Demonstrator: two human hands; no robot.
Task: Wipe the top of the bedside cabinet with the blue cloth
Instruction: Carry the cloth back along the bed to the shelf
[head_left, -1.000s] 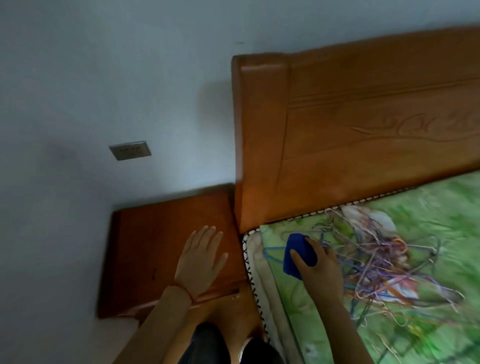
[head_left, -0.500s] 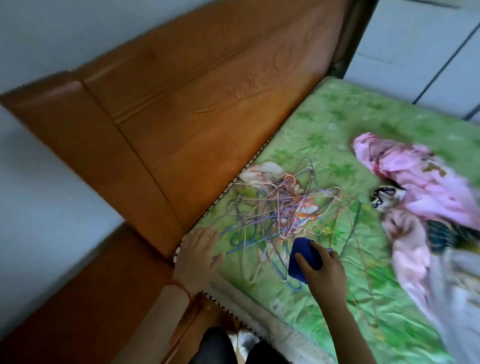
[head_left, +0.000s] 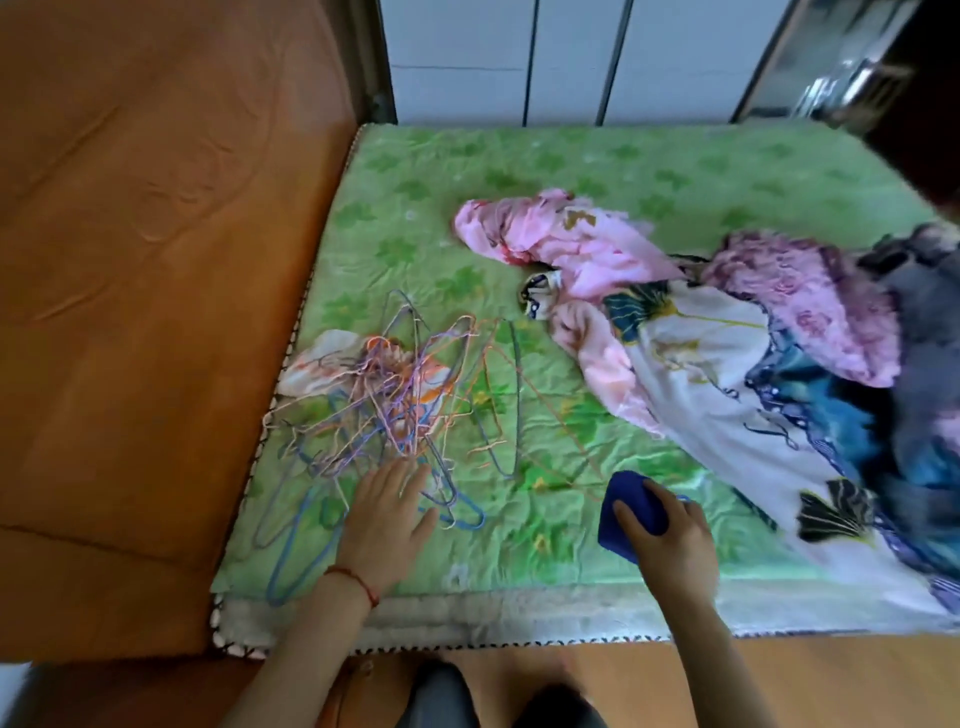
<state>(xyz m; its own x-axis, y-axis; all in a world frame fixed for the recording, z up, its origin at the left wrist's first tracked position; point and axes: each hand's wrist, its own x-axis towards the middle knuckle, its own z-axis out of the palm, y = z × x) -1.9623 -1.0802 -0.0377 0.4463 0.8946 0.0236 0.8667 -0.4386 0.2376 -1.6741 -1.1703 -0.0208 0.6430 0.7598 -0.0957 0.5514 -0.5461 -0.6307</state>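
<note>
My right hand (head_left: 662, 535) grips the blue cloth (head_left: 626, 506), bunched up and held just over the green bed cover near the bed's front edge. My left hand (head_left: 387, 514) hovers flat with fingers spread over the near end of a tangle of wire hangers (head_left: 395, 410). A red string bracelet circles the left wrist. The bedside cabinet is out of view, apart perhaps from a dark brown strip at the bottom left corner that I cannot identify.
The wooden headboard (head_left: 156, 291) fills the left side. A green patterned mattress cover (head_left: 623, 171) spreads across the middle. A heap of pink, white and blue clothes (head_left: 727, 332) lies on the right. The bed's wooden side rail (head_left: 831, 675) runs along the bottom.
The view has swung right, from the bedside cabinet and headboard to the whole bed. My left hand has left the cabinet top and now hangs over the hangers. The right hand keeps the cloth.
</note>
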